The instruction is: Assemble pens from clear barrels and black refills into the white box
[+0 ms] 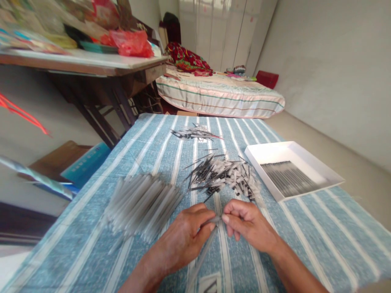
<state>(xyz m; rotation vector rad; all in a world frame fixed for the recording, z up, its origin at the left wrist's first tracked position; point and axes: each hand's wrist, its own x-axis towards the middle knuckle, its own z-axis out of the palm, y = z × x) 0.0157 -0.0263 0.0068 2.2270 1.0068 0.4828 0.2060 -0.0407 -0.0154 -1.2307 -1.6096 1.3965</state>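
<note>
At the table's near middle, my left hand (191, 232) pinches a slim grey piece between thumb and fingers. My right hand (247, 224) faces it, its thumb and forefinger closed at the piece's right end; what exactly it grips is too small to make out. A long, see-through grey tube (203, 256) slants down toward me from below my fingertips. To the left lies a thick pile of similar grey tubes (143, 203). Just beyond my hands is a loose heap of short white and black pieces (226, 175) with thin black sticks.
A shallow white box (324, 173) at right holds a row of dark, slender sticks (288, 179). Farther back lies a smaller heap of thin dark sticks (197, 132). The striped blue cloth (91, 228) covers the table. A cluttered side table (106, 65) and a bed (220, 93) stand beyond.
</note>
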